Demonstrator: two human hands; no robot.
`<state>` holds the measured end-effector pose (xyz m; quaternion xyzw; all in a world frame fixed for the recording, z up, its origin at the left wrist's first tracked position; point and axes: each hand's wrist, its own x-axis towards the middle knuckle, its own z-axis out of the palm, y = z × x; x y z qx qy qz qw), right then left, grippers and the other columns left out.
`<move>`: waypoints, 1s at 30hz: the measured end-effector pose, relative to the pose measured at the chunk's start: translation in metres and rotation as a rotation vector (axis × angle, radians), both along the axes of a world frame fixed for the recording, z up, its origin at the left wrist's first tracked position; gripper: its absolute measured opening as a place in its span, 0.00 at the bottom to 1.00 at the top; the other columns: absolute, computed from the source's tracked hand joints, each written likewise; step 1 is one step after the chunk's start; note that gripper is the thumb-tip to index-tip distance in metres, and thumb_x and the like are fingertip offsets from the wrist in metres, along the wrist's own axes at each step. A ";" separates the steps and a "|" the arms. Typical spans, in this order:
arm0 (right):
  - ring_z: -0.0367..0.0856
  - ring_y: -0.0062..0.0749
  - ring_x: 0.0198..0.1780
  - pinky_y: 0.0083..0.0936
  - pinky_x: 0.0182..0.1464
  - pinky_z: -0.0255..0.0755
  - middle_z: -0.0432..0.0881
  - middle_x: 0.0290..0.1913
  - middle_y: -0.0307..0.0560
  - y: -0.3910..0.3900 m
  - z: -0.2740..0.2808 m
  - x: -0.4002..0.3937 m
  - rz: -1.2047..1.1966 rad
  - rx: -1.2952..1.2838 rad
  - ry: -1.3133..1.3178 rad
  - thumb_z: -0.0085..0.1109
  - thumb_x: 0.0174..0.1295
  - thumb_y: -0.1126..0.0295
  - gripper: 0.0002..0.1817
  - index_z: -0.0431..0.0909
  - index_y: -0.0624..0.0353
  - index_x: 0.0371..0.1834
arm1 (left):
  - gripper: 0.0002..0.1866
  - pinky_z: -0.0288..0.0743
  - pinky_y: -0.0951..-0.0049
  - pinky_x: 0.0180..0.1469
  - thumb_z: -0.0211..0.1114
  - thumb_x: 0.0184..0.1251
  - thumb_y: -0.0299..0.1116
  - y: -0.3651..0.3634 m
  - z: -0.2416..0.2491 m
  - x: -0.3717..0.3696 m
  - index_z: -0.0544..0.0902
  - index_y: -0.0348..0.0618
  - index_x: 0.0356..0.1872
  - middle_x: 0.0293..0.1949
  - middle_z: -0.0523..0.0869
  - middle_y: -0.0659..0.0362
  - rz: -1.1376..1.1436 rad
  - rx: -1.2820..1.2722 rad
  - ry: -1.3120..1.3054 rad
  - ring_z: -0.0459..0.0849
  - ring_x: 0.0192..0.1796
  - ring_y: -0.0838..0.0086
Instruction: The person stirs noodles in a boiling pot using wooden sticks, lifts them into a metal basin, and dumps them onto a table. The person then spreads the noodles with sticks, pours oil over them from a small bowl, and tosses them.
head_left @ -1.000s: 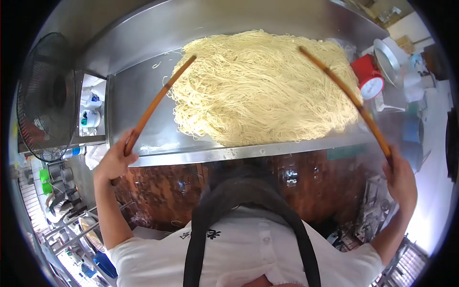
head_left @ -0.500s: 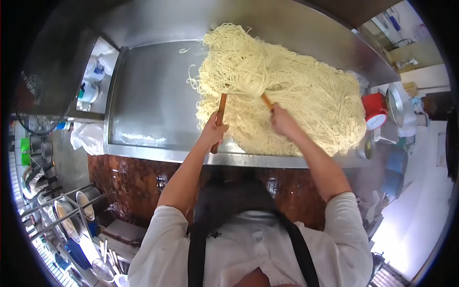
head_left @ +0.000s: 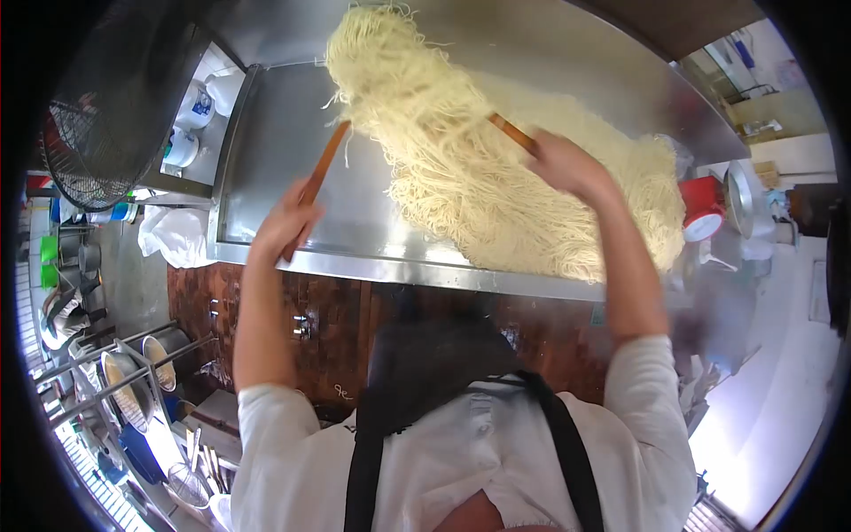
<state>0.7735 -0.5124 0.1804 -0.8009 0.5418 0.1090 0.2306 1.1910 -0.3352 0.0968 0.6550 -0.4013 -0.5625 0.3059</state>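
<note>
A large heap of pale yellow noodles (head_left: 523, 195) covers the middle and right of a metal tray table (head_left: 275, 160). My left hand (head_left: 285, 222) is closed around a wooden stick (head_left: 326, 164), whose far end reaches the left edge of a raised bunch of noodles. My right hand (head_left: 567, 164) grips a second wooden stick (head_left: 512, 133), with its tip in the noodles. Between the sticks the bunch is lifted and stretched toward the far left, slightly blurred. The parts of the sticks inside the noodles are hidden.
A red scale (head_left: 702, 206) stands at the table's right end beside a metal bowl (head_left: 737, 197). At the left are a wire basket (head_left: 80, 155), a white plastic bag (head_left: 175, 235) and a rack with pans (head_left: 128, 386). A metal rim (head_left: 425, 273) borders the near side.
My left hand and its stick have moved left, and my right hand has moved up and right. The noodle bunch has been raised and shifted toward the far left.
</note>
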 end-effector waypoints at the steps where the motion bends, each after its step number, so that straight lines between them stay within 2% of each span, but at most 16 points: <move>1: 0.82 0.57 0.39 0.48 0.42 0.74 0.82 0.36 0.61 0.024 0.018 -0.042 0.078 -0.063 0.095 0.58 0.66 0.63 0.14 0.73 0.63 0.45 | 0.35 0.61 0.75 0.16 0.65 0.63 0.25 0.037 0.029 0.004 0.66 0.40 0.73 0.22 0.75 0.63 0.022 0.162 -0.162 0.68 0.15 0.80; 3: 0.83 0.62 0.41 0.54 0.43 0.73 0.84 0.35 0.62 0.084 0.073 -0.111 -0.003 0.060 0.368 0.62 0.63 0.65 0.16 0.72 0.59 0.50 | 0.38 0.62 0.76 0.17 0.67 0.61 0.23 0.114 0.050 0.032 0.67 0.45 0.74 0.27 0.80 0.62 -0.118 0.275 -0.207 0.70 0.16 0.82; 5: 0.82 0.65 0.43 0.56 0.43 0.73 0.85 0.37 0.63 0.143 0.113 -0.153 0.001 0.123 0.436 0.61 0.62 0.69 0.16 0.71 0.56 0.52 | 0.39 0.64 0.77 0.19 0.67 0.60 0.20 0.167 0.071 0.032 0.66 0.46 0.75 0.43 0.86 0.57 -0.104 0.421 -0.040 0.71 0.19 0.82; 6: 0.82 0.65 0.44 0.56 0.44 0.73 0.84 0.38 0.64 0.160 0.110 -0.155 -0.055 0.182 0.411 0.60 0.63 0.69 0.17 0.71 0.58 0.53 | 0.38 0.65 0.76 0.19 0.67 0.61 0.21 0.166 0.083 0.012 0.66 0.47 0.75 0.45 0.85 0.57 -0.150 0.505 -0.096 0.73 0.20 0.82; 7: 0.82 0.65 0.44 0.57 0.45 0.73 0.84 0.39 0.65 0.177 0.099 -0.158 -0.121 0.241 0.387 0.59 0.63 0.70 0.17 0.71 0.59 0.54 | 0.38 0.69 0.72 0.23 0.67 0.62 0.23 0.164 0.056 -0.007 0.66 0.48 0.75 0.43 0.85 0.56 -0.217 0.456 -0.076 0.75 0.23 0.77; 9: 0.81 0.67 0.47 0.56 0.48 0.74 0.83 0.44 0.70 0.194 -0.020 -0.180 -0.101 0.236 0.258 0.55 0.64 0.70 0.22 0.70 0.67 0.61 | 0.37 0.76 0.66 0.31 0.67 0.63 0.26 0.141 0.011 -0.055 0.65 0.48 0.75 0.41 0.84 0.54 -0.281 0.512 0.046 0.79 0.28 0.69; 11: 0.82 0.66 0.45 0.53 0.46 0.73 0.82 0.42 0.70 0.189 -0.096 -0.107 -0.293 0.211 -0.005 0.52 0.66 0.72 0.17 0.71 0.66 0.56 | 0.38 0.68 0.69 0.22 0.65 0.65 0.27 0.113 -0.095 -0.105 0.61 0.47 0.77 0.31 0.80 0.57 -0.290 0.186 0.062 0.73 0.19 0.74; 12: 0.82 0.66 0.42 0.52 0.44 0.73 0.82 0.38 0.70 0.186 -0.139 -0.079 -0.174 0.039 -0.225 0.53 0.66 0.70 0.14 0.70 0.65 0.52 | 0.38 0.65 0.74 0.18 0.63 0.68 0.27 0.088 -0.114 -0.127 0.57 0.43 0.78 0.24 0.75 0.62 -0.231 0.198 0.245 0.70 0.16 0.78; 14: 0.82 0.65 0.40 0.50 0.43 0.74 0.82 0.37 0.69 0.159 -0.139 0.005 -0.174 0.102 -0.205 0.55 0.66 0.68 0.15 0.68 0.64 0.51 | 0.36 0.64 0.75 0.17 0.62 0.68 0.26 0.045 -0.121 -0.158 0.60 0.42 0.76 0.23 0.74 0.63 -0.145 0.045 0.347 0.70 0.15 0.79; 18: 0.84 0.64 0.40 0.50 0.43 0.76 0.83 0.37 0.69 0.161 -0.062 0.131 -0.083 0.144 -0.305 0.57 0.65 0.67 0.22 0.66 0.71 0.56 | 0.35 0.62 0.78 0.16 0.63 0.66 0.25 0.042 -0.054 -0.129 0.62 0.40 0.74 0.25 0.74 0.64 0.146 -0.062 0.694 0.67 0.14 0.82; 20: 0.85 0.63 0.41 0.49 0.43 0.77 0.83 0.37 0.70 0.162 -0.036 0.178 0.018 0.097 -0.403 0.57 0.64 0.68 0.23 0.66 0.74 0.56 | 0.39 0.59 0.80 0.15 0.65 0.62 0.29 0.052 -0.019 -0.095 0.61 0.40 0.75 0.27 0.76 0.65 0.245 -0.161 0.709 0.64 0.14 0.84; 22: 0.85 0.62 0.41 0.48 0.42 0.78 0.83 0.38 0.71 0.161 -0.008 0.220 0.151 -0.015 -0.513 0.58 0.65 0.65 0.23 0.68 0.75 0.55 | 0.33 0.56 0.80 0.15 0.64 0.64 0.27 0.060 0.013 -0.060 0.65 0.41 0.71 0.24 0.72 0.67 0.379 -0.246 0.724 0.64 0.15 0.84; 24: 0.85 0.62 0.41 0.48 0.43 0.78 0.83 0.38 0.72 0.149 0.003 0.242 0.143 0.099 -0.449 0.56 0.66 0.65 0.21 0.70 0.75 0.52 | 0.35 0.54 0.81 0.15 0.64 0.66 0.29 0.068 0.031 -0.009 0.64 0.42 0.74 0.23 0.70 0.69 0.365 -0.188 0.624 0.62 0.15 0.85; 27: 0.85 0.62 0.39 0.47 0.44 0.78 0.83 0.36 0.71 0.119 -0.020 0.206 0.258 0.166 -0.306 0.53 0.67 0.65 0.17 0.75 0.72 0.48 | 0.35 0.58 0.81 0.16 0.61 0.67 0.25 0.099 0.053 0.037 0.62 0.41 0.76 0.30 0.77 0.66 0.258 -0.023 0.489 0.63 0.16 0.85; 28: 0.85 0.61 0.40 0.48 0.46 0.77 0.84 0.36 0.69 0.121 -0.038 0.165 0.349 -0.033 -0.288 0.50 0.67 0.69 0.13 0.76 0.69 0.45 | 0.34 0.60 0.81 0.17 0.61 0.66 0.23 0.117 0.043 0.059 0.64 0.40 0.75 0.31 0.79 0.65 0.200 0.062 0.433 0.65 0.15 0.85; 30: 0.83 0.61 0.42 0.51 0.45 0.74 0.84 0.38 0.64 0.135 0.006 0.086 0.159 0.191 0.116 0.53 0.65 0.68 0.13 0.75 0.64 0.48 | 0.33 0.61 0.79 0.16 0.61 0.65 0.22 0.149 0.016 0.095 0.66 0.38 0.73 0.27 0.77 0.64 0.041 0.246 0.091 0.67 0.14 0.83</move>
